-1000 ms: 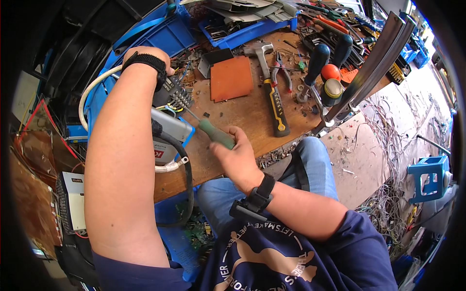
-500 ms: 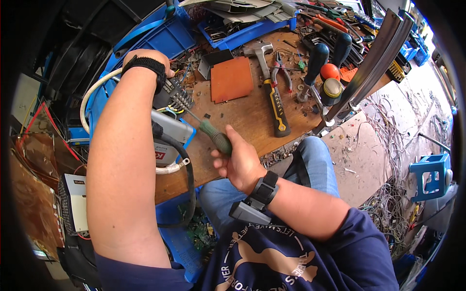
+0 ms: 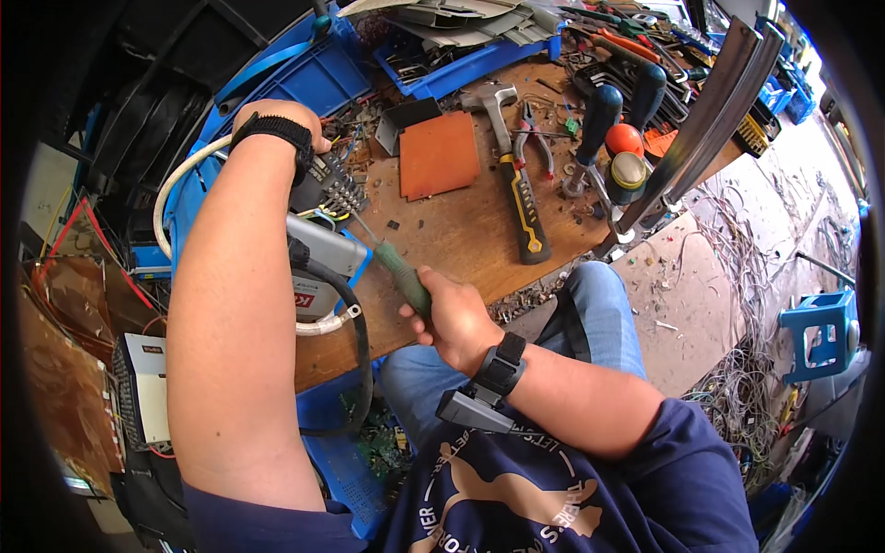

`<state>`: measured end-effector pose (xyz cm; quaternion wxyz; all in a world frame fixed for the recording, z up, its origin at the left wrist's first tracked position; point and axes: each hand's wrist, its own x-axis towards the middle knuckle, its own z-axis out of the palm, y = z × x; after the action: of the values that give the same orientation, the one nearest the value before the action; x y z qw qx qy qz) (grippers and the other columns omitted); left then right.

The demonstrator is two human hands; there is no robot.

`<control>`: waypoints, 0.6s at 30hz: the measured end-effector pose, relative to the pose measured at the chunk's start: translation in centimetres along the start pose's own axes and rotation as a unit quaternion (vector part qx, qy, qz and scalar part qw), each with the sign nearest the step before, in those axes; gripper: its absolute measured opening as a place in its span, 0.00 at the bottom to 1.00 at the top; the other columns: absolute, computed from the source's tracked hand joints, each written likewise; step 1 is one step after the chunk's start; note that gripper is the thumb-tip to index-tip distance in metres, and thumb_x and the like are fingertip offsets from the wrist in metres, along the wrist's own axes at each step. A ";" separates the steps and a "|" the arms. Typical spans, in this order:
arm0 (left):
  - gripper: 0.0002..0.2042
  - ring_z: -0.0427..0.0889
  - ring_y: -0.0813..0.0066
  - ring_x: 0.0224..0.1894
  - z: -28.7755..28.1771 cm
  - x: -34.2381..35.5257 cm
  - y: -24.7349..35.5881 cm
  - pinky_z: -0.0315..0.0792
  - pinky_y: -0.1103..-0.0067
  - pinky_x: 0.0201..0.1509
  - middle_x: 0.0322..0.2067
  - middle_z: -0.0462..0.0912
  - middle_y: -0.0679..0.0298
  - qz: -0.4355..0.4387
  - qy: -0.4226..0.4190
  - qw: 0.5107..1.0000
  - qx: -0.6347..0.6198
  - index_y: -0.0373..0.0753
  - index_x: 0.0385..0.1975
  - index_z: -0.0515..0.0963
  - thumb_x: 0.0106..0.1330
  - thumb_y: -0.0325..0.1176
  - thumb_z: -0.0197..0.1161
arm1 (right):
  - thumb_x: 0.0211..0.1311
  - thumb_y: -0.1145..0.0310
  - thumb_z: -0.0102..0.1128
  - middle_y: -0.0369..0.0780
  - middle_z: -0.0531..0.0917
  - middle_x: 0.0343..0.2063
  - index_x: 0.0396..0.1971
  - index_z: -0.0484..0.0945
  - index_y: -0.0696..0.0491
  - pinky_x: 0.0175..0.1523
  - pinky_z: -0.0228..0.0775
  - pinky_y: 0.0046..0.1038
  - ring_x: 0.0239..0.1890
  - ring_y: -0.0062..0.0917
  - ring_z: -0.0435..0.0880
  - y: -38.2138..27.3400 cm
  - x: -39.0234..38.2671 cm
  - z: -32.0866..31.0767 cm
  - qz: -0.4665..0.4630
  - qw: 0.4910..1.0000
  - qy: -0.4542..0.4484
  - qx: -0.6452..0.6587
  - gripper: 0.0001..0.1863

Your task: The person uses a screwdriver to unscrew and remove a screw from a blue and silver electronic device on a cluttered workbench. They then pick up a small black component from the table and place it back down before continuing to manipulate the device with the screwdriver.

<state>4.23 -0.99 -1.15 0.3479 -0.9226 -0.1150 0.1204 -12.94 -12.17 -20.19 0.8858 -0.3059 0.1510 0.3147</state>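
Observation:
In my right hand (image 3: 458, 318) is a screwdriver (image 3: 402, 278) with a green handle, thumb and fingers closed around the grip. Its thin shaft points up and left, and the tip meets the lower end of a dark terminal block (image 3: 337, 187) with a row of metal screws. My left hand (image 3: 279, 118) reaches over the block's upper end, its thumb bent beside it; the other fingers are mostly hidden. Just below sits a grey metal unit (image 3: 324, 251) with a blue edge, partly behind my left forearm. Several coloured wires show around the block.
An orange-brown square plate (image 3: 439, 155), a hammer (image 3: 519, 184) and pliers (image 3: 532, 140) lie on the wooden bench. Long metal strips (image 3: 705, 111) jut over its right edge. A black cable (image 3: 355, 304) hangs down by my left forearm. Tangled wires (image 3: 737, 396) cover floor at right.
My right hand has shifted slightly down, its thumb now folded onto the handle instead of stretched along it. The screwdriver handle has swung a little lower. My left hand has hardly moved.

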 end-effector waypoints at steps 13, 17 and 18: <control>0.28 0.80 0.60 0.52 0.0 0.2 0.3 0.73 0.68 0.54 0.48 0.82 0.57 0.002 -0.002 1.000 0.006 0.41 0.46 0.82 0.60 0.60 0.59 | 0.65 0.56 0.55 0.37 0.75 0.29 0.47 0.70 0.56 0.24 0.64 0.21 0.23 0.20 0.72 0.8 0.2 0.1 -0.014 0.999 0.025 -0.013 0.20; 0.28 0.80 0.59 0.52 0.0 0.4 0.2 0.73 0.68 0.55 0.49 0.82 0.56 -0.009 -0.016 1.000 -0.006 0.41 0.47 0.81 0.60 0.61 0.58 | 0.65 0.59 0.56 0.37 0.75 0.29 0.47 0.70 0.56 0.24 0.64 0.21 0.24 0.19 0.73 0.2 -0.4 0.1 0.034 0.998 0.003 0.046 0.18; 0.28 0.80 0.59 0.52 -0.1 0.2 0.2 0.73 0.68 0.55 0.49 0.81 0.56 -0.010 -0.019 1.000 -0.008 0.41 0.47 0.81 0.60 0.61 0.58 | 0.64 0.59 0.57 0.37 0.76 0.29 0.47 0.70 0.56 0.24 0.64 0.21 0.24 0.19 0.73 0.1 -0.4 -0.1 0.056 0.996 -0.017 0.067 0.18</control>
<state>4.50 -1.09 -1.26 0.3392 -0.9218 -0.1318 0.1336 -13.28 -12.37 -20.15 0.8876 -0.2315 0.1736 0.3583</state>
